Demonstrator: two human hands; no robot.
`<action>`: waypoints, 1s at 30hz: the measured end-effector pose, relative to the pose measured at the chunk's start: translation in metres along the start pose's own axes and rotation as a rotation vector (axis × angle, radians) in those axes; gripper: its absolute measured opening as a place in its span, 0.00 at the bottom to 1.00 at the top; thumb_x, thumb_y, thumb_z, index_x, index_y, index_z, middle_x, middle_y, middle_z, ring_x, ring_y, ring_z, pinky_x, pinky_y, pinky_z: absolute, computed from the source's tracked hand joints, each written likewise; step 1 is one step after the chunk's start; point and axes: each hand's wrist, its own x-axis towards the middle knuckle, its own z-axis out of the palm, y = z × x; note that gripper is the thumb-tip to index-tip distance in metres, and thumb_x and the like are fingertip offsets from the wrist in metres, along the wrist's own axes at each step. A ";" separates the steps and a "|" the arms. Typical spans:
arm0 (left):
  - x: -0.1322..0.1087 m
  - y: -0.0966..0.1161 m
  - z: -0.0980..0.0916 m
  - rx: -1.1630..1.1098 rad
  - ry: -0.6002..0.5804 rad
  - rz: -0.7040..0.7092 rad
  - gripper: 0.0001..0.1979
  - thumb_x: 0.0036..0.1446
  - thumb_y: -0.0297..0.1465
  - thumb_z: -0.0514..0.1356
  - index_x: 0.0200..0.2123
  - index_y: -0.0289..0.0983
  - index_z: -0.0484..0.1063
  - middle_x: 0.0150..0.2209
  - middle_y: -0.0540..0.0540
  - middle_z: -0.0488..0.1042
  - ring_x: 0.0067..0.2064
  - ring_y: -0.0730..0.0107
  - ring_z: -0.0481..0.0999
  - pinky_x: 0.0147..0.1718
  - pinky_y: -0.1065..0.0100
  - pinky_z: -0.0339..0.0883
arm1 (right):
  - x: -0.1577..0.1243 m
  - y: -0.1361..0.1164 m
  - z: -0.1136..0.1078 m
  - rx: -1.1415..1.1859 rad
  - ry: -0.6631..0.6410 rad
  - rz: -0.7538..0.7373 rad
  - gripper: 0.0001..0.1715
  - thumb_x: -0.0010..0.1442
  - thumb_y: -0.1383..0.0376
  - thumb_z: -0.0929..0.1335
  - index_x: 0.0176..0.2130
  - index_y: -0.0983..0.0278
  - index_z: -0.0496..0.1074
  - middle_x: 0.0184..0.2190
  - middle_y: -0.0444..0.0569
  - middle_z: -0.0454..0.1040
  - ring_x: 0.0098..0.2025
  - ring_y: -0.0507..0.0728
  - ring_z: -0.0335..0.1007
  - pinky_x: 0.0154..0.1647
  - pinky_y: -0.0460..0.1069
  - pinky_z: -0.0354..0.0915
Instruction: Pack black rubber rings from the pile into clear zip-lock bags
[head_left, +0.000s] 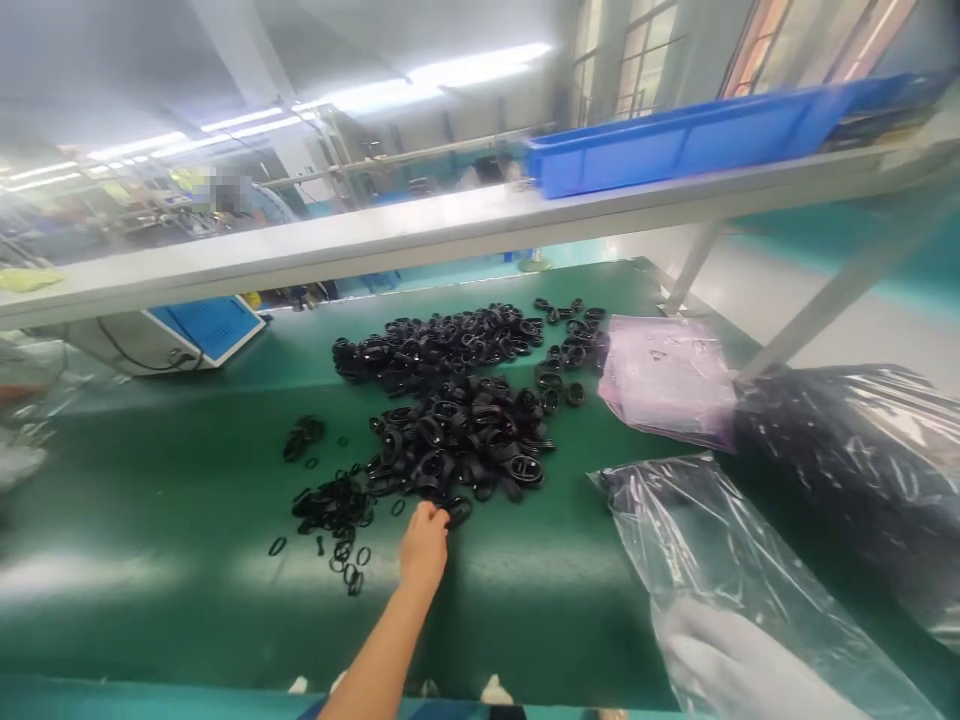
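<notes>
The left hand (424, 540) reaches to the near edge of a large pile of black rings (450, 440) on a green table (202, 610), its fingertips touching one ring; whether they grip it is unclear. A smaller heap of thin black bands (334, 508) lies to the left. The white-gloved right hand (724, 645), blurred, is at a clear plastic bag (720, 530). Beyond that bag sits a pinkish plastic packet (667, 375), and above, a blue bin (675, 145) stands on a white shelf (360, 235).
</notes>
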 end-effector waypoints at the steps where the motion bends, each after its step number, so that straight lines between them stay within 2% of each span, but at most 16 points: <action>1: -0.001 -0.002 0.001 -0.027 -0.013 0.045 0.10 0.54 0.26 0.48 0.38 0.42 0.65 0.42 0.48 0.64 0.39 0.71 0.67 0.32 0.72 0.57 | 0.015 -0.020 0.012 0.017 -0.024 -0.017 0.13 0.53 0.55 0.60 0.27 0.57 0.69 0.25 0.44 0.73 0.22 0.50 0.65 0.20 0.44 0.58; 2: -0.002 -0.004 0.002 -0.054 -0.025 0.093 0.10 0.54 0.26 0.47 0.37 0.42 0.65 0.41 0.49 0.65 0.39 0.72 0.67 0.32 0.72 0.57 | 0.029 -0.037 0.026 -0.002 -0.032 -0.051 0.12 0.53 0.56 0.59 0.30 0.57 0.69 0.27 0.44 0.73 0.25 0.51 0.66 0.22 0.44 0.58; 4: -0.006 -0.003 0.006 -0.095 -0.046 0.207 0.10 0.53 0.25 0.48 0.34 0.41 0.66 0.38 0.49 0.66 0.38 0.71 0.67 0.34 0.71 0.57 | 0.052 -0.059 0.053 -0.093 0.040 -0.071 0.11 0.53 0.58 0.59 0.32 0.57 0.68 0.27 0.44 0.73 0.28 0.53 0.67 0.27 0.46 0.60; 7: -0.012 0.004 0.016 -0.229 -0.056 0.294 0.07 0.50 0.24 0.52 0.29 0.40 0.67 0.36 0.50 0.66 0.38 0.69 0.67 0.34 0.70 0.57 | 0.080 -0.070 0.084 -0.108 0.159 -0.007 0.10 0.53 0.60 0.60 0.28 0.60 0.67 0.25 0.45 0.71 0.29 0.53 0.66 0.30 0.48 0.60; 8: -0.014 0.009 0.020 -0.333 -0.071 0.273 0.05 0.49 0.25 0.53 0.28 0.39 0.66 0.35 0.50 0.66 0.36 0.70 0.67 0.33 0.70 0.57 | 0.088 -0.071 0.090 -0.039 0.180 0.016 0.10 0.53 0.60 0.60 0.29 0.61 0.67 0.26 0.45 0.71 0.29 0.53 0.66 0.30 0.47 0.60; 10: -0.018 0.021 0.028 -0.619 -0.165 0.159 0.02 0.49 0.28 0.54 0.25 0.38 0.64 0.29 0.51 0.65 0.30 0.73 0.67 0.29 0.71 0.58 | 0.105 -0.070 0.100 0.227 0.180 0.080 0.13 0.53 0.58 0.60 0.36 0.62 0.67 0.31 0.48 0.71 0.33 0.54 0.67 0.30 0.47 0.61; 12: -0.024 0.034 0.037 -0.894 -0.299 0.046 0.03 0.48 0.29 0.55 0.24 0.37 0.63 0.23 0.53 0.63 0.25 0.74 0.66 0.26 0.73 0.59 | 0.122 -0.069 0.111 0.568 0.124 0.127 0.24 0.52 0.54 0.63 0.46 0.62 0.62 0.41 0.52 0.68 0.39 0.56 0.67 0.33 0.49 0.63; 14: -0.027 0.042 0.041 -1.024 -0.386 0.036 0.02 0.46 0.27 0.55 0.24 0.37 0.63 0.20 0.54 0.63 0.24 0.74 0.66 0.25 0.73 0.59 | 0.136 -0.067 0.123 0.807 0.047 0.146 0.37 0.46 0.52 0.68 0.52 0.62 0.56 0.46 0.55 0.65 0.41 0.58 0.66 0.34 0.52 0.65; 15: -0.027 0.043 0.040 -1.030 -0.412 0.082 0.01 0.46 0.27 0.55 0.24 0.37 0.64 0.20 0.54 0.64 0.25 0.74 0.66 0.26 0.73 0.59 | 0.142 -0.065 0.128 0.877 0.017 0.138 0.40 0.43 0.52 0.70 0.52 0.62 0.56 0.45 0.55 0.65 0.41 0.59 0.66 0.34 0.53 0.65; 17: -0.021 0.039 0.033 -0.943 -0.405 0.189 0.02 0.47 0.26 0.55 0.26 0.37 0.67 0.22 0.53 0.68 0.26 0.74 0.68 0.27 0.72 0.59 | 0.145 -0.063 0.132 1.004 -0.028 0.108 0.40 0.41 0.56 0.72 0.51 0.60 0.57 0.41 0.52 0.66 0.38 0.58 0.66 0.34 0.54 0.64; 18: -0.015 0.036 0.026 -0.867 -0.355 0.219 0.04 0.48 0.27 0.54 0.28 0.38 0.68 0.25 0.53 0.70 0.28 0.73 0.68 0.28 0.72 0.59 | 0.143 -0.062 0.129 1.089 -0.060 0.086 0.38 0.43 0.57 0.72 0.51 0.59 0.58 0.41 0.51 0.66 0.38 0.57 0.66 0.36 0.55 0.64; 21: 0.016 0.035 0.004 -0.579 -0.053 0.306 0.10 0.53 0.26 0.50 0.37 0.41 0.68 0.36 0.51 0.70 0.36 0.72 0.69 0.34 0.71 0.60 | 0.128 -0.065 0.110 1.350 -0.214 0.007 0.31 0.49 0.60 0.69 0.52 0.53 0.58 0.43 0.48 0.65 0.43 0.56 0.64 0.43 0.57 0.60; 23: 0.041 0.045 -0.005 -0.380 0.094 0.474 0.14 0.54 0.23 0.49 0.41 0.42 0.67 0.40 0.49 0.68 0.41 0.71 0.67 0.38 0.70 0.60 | 0.117 -0.068 0.095 1.426 -0.311 -0.021 0.31 0.51 0.61 0.69 0.53 0.53 0.57 0.44 0.48 0.64 0.44 0.55 0.63 0.45 0.57 0.59; 25: 0.062 0.058 -0.007 -0.204 0.159 0.628 0.13 0.54 0.23 0.49 0.40 0.42 0.67 0.39 0.48 0.67 0.41 0.69 0.65 0.38 0.68 0.60 | 0.110 -0.070 0.084 1.450 -0.366 -0.046 0.35 0.49 0.63 0.70 0.54 0.53 0.57 0.45 0.49 0.64 0.44 0.55 0.62 0.45 0.56 0.58; 27: 0.075 0.071 -0.007 -0.072 0.192 0.720 0.10 0.55 0.24 0.50 0.37 0.40 0.67 0.38 0.47 0.66 0.39 0.67 0.64 0.35 0.67 0.60 | 0.106 -0.069 0.080 1.442 -0.387 -0.065 0.38 0.45 0.67 0.71 0.54 0.53 0.57 0.46 0.49 0.63 0.44 0.55 0.61 0.43 0.54 0.59; 30: 0.079 0.077 -0.008 0.012 0.210 0.792 0.09 0.55 0.24 0.50 0.36 0.39 0.67 0.38 0.46 0.66 0.39 0.66 0.64 0.34 0.66 0.60 | 0.105 -0.066 0.082 1.394 -0.365 -0.095 0.38 0.42 0.72 0.71 0.52 0.56 0.60 0.43 0.50 0.64 0.43 0.55 0.60 0.38 0.52 0.60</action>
